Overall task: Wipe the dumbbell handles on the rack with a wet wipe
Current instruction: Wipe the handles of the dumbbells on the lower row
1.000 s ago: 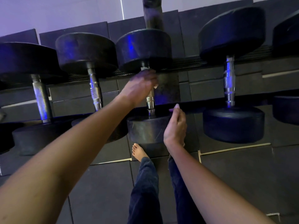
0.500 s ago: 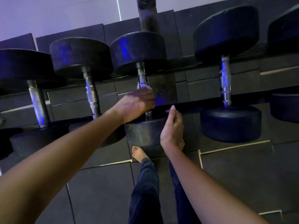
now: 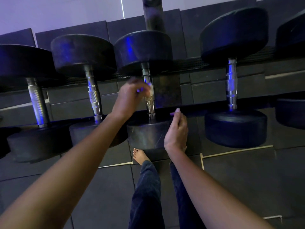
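Observation:
Several black dumbbells with chrome handles lie across the rack (image 3: 206, 65). My left hand (image 3: 130, 98) holds a small white wet wipe (image 3: 150, 91) against the handle (image 3: 149, 103) of the middle dumbbell, at about mid-length; the hand is blurred. My right hand (image 3: 176, 131) rests beside that dumbbell's near weight head (image 3: 146, 134), fingers loosely curled and holding nothing. Other handles stand to the left (image 3: 93, 95), far left (image 3: 37, 103) and right (image 3: 231, 83).
The floor is dark rubber tiles (image 3: 239, 179) with pale seams. My legs in dark trousers (image 3: 145, 192) and a bare foot (image 3: 139, 155) stand just below the middle dumbbell. A dark post (image 3: 152, 14) rises behind the rack.
My left hand with the wipe slid down the middle handle, then back up to about mid-length. My right hand has stayed by the near weight head.

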Demonstrator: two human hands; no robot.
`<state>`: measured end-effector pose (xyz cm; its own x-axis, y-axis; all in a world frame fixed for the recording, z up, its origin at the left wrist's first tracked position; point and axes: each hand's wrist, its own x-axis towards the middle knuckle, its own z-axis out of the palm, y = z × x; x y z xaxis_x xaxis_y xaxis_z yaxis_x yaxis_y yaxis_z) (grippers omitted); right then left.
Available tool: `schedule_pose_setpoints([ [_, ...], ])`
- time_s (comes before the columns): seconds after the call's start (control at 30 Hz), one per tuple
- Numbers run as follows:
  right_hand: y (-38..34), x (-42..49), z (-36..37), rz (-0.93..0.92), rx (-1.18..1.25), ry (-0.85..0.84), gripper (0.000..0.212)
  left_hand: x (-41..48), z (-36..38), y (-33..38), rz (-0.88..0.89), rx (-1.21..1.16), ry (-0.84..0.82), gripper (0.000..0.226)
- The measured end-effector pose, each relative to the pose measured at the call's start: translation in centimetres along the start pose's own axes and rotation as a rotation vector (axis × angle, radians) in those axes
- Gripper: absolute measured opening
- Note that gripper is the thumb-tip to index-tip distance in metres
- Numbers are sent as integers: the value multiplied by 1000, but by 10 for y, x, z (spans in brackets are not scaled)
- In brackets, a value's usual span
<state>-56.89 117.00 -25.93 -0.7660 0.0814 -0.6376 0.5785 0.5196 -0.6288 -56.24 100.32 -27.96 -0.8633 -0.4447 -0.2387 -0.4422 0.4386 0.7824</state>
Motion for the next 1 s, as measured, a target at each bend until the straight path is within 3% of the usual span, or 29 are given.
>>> schedule_pose_setpoints([
  [0.13, 2, 0, 1, 0, 13, 2, 46, 5, 10, 7, -299, -436, 189, 21],
  [0.27, 1, 1, 1, -3, 29, 24, 43, -27, 14, 7, -499, -558, 84, 19],
  [0.47, 3, 1, 2, -1, 35, 23, 43, 10, 14, 3, -656, -986, 137, 20],
  [0.63, 6, 3, 1, -10, 21, 34, 43, -20, 7, -3, -719, -912, -79, 19],
  [0.83, 8, 5, 2, -14, 47, 33, 43, 19, 11, 1, -671, -1048, 146, 22],
  [1.0, 9, 7, 2, -60, 12, 63, 45, -20, 18, -3, -684, -764, 18, 22],
])
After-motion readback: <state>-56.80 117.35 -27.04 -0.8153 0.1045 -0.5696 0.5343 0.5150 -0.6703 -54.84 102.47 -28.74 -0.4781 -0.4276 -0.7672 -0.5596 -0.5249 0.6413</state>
